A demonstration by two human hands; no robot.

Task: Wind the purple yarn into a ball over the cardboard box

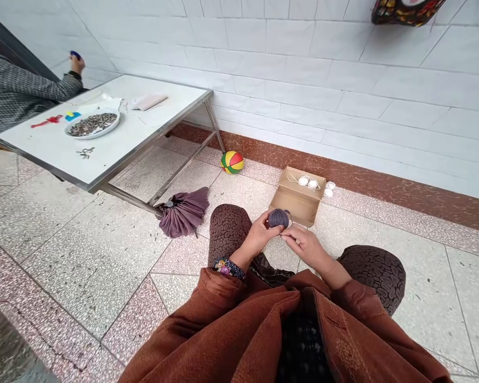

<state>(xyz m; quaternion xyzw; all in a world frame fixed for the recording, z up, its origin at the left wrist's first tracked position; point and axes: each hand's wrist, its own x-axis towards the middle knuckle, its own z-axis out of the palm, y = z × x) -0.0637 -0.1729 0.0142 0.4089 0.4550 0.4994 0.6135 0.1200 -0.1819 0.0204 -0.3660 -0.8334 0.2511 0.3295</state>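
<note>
Fingers of the left hand [259, 235] are curved around a grey-purple ball of yarn [278, 218] and hold it from its left side and from below. Fingers of the right hand [304, 246] are brought narrowly together just beside the ball, at its lower right; they seem to pinch something thin, but it is too small to tell exactly. Both hands are between the two knees, above the floor [239, 191].

Just beyond the ball stands an open cardboard box [289, 201], with white balls [308, 182] and loose white thread in its far part. More white pieces [329, 189] lie outside, near its right side.

Farther to the left, a colourful striped ball [232, 162] is near a leg of the table, and a purple cloth bag [183, 214] lies by the table's near corner. On the white table [120, 151] is a plate [83, 137] of seeds. Behind it, another person's hand [77, 65] holds a dark blue object [75, 55].
</note>
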